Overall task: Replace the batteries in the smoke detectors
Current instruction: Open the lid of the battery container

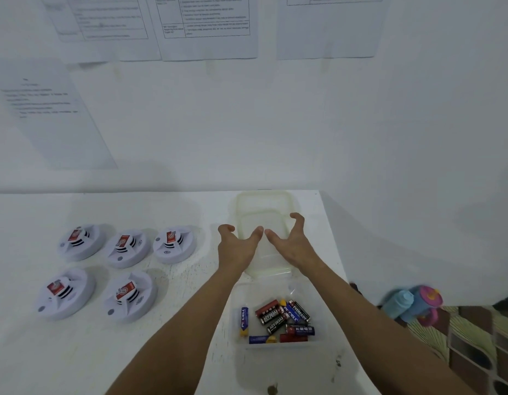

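Clear lid lies under both open hands, batteries nearer.

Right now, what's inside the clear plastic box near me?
The clear plastic box holds a loose pile of batteries, some Eveready and PKCell; any beneath the pile are hidden.

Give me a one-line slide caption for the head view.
Both hands hover over the container lid, open battery box nearer, five smoke detectors at left.

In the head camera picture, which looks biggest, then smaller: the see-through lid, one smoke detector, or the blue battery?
1. see-through lid
2. front-left smoke detector
3. blue battery

Nearness hardly matters; the gaps are plain.
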{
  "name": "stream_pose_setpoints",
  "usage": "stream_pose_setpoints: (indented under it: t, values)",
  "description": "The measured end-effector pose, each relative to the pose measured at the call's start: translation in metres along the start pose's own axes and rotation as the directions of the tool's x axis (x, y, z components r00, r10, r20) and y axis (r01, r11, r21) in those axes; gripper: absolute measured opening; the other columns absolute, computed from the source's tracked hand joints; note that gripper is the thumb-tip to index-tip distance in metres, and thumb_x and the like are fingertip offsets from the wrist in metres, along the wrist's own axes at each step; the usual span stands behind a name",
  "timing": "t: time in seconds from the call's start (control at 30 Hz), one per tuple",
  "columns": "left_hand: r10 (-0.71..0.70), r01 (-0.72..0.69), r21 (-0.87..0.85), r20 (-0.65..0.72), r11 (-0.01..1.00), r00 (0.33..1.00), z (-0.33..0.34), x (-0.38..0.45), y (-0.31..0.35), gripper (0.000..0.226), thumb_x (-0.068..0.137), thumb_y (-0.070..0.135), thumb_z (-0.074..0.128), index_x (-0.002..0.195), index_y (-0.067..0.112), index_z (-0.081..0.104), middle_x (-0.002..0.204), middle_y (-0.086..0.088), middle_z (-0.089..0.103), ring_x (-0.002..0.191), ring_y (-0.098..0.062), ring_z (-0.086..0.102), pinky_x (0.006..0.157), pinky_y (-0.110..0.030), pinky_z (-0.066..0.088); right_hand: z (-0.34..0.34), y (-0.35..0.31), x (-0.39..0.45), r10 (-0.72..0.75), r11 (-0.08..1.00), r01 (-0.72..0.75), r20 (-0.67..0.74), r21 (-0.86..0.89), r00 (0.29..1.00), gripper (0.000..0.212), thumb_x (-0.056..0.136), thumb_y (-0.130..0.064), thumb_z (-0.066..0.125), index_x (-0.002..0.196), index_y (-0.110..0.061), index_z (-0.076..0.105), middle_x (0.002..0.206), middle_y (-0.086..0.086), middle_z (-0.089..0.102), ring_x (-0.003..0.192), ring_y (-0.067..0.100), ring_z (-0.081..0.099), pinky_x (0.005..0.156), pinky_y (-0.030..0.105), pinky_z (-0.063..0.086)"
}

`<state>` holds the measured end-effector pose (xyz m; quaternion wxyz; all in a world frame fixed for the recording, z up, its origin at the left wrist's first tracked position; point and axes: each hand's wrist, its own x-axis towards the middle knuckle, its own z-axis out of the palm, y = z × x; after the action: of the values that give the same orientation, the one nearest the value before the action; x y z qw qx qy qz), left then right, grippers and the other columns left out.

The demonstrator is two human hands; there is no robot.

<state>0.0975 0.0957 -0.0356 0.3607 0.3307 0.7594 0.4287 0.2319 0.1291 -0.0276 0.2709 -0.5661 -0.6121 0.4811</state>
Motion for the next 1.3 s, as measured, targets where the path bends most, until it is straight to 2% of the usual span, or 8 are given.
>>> stream_pose_setpoints:
  t: [0.33,0.63,0.77,0.83,0.93,1.03,1.17,1.3]
  values:
    - [-0.088,0.084,-0.097,-0.028,0.992,0.996,0.002,0.002,-0.002,0.085,0.068,0.061,0.076,0.133,0.021,0.04,0.134,-0.008,0.052,0.116,-0.027,0.055,0.094,-0.046,0.052,0.001,-0.002,-0.003,-0.032,0.999,0.031,-0.064,-0.021,0.997,0.069,0.091,-0.041,0.064,0.137,-0.019,0.017,0.108,0.008,0.049,0.092,0.021,0.053,0.077,0.025,0.04]
    - [-0.097,0.089,-0.116,-0.066,0.989,0.993,0.002,-0.002,-0.003,0.097,0.071,0.062,0.074,0.147,0.017,0.035,0.151,-0.007,0.038,0.135,-0.028,0.041,0.105,-0.044,0.042,0.003,0.001,0.0,-0.043,0.999,0.043,-0.104,0.003,0.994,0.075,0.086,-0.044,0.07,0.138,-0.023,0.018,0.111,0.008,0.052,0.095,0.024,0.058,0.064,0.018,0.043]
    - [-0.09,0.089,-0.071,-0.001,0.993,0.996,-0.003,-0.001,-0.002,0.109,0.071,0.064,0.072,0.153,0.021,0.014,0.153,-0.009,0.034,0.134,-0.03,0.042,0.096,-0.044,0.05,-0.004,-0.001,0.007,0.033,0.999,-0.033,-0.005,0.03,0.999,0.096,0.085,-0.048,0.07,0.15,-0.026,0.003,0.143,0.013,0.042,0.126,0.029,0.049,0.098,0.032,0.043]
    - [-0.117,0.12,-0.065,0.048,0.991,0.992,-0.005,0.001,0.002,0.108,0.073,0.06,0.071,0.153,0.02,0.011,0.15,-0.009,0.036,0.128,-0.03,0.046,0.089,-0.042,0.053,-0.007,-0.006,0.013,0.073,0.997,-0.074,0.051,0.016,0.996,0.103,0.085,-0.046,0.07,0.152,-0.026,-0.005,0.153,0.013,0.032,0.136,0.029,0.04,0.106,0.036,0.038]
    - [-0.091,0.086,0.067,0.072,0.994,0.993,-0.005,0.004,0.012,0.106,0.078,0.057,0.066,0.153,0.017,0.003,0.145,-0.01,0.041,0.122,-0.029,0.051,0.072,-0.034,0.05,-0.008,-0.013,0.02,0.084,0.996,-0.085,0.038,0.026,0.996,0.104,0.083,-0.039,0.072,0.152,-0.026,-0.004,0.151,0.014,0.032,0.135,0.029,0.04,0.103,0.035,0.04]
    - [-0.042,0.035,0.185,0.035,0.982,0.999,-0.006,0.007,0.019,0.099,0.082,0.056,0.057,0.152,0.017,-0.001,0.139,-0.014,0.046,0.119,-0.03,0.052,0.083,-0.036,0.046,-0.003,-0.014,0.024,0.104,0.994,-0.102,-0.022,0.047,0.994,0.102,0.08,-0.042,0.07,0.152,-0.025,0.001,0.149,0.012,0.036,0.131,0.028,0.045,0.104,0.038,0.044]
    - [-0.051,0.05,0.061,0.017,0.997,0.999,-0.009,0.015,0.024,0.085,0.09,0.051,0.05,0.152,0.017,0.004,0.138,-0.015,0.047,0.118,-0.031,0.052,0.085,-0.034,0.043,0.005,-0.015,0.028,0.113,0.991,-0.108,-0.067,0.073,0.991,0.097,0.08,-0.038,0.068,0.151,-0.022,0.004,0.147,0.01,0.035,0.127,0.029,0.048,0.1,0.041,0.047]
    - [0.002,-0.003,0.011,0.041,1.0,0.999,-0.008,0.021,0.02,0.086,0.089,0.051,0.059,0.152,0.018,0.011,0.144,-0.011,0.044,0.126,-0.03,0.049,0.086,-0.031,0.039,0.009,-0.014,0.029,0.095,0.991,-0.084,-0.105,0.103,0.99,0.081,0.087,-0.027,0.058,0.15,-0.018,0.008,0.138,0.011,0.045,0.112,0.025,0.054,0.084,0.033,0.045]
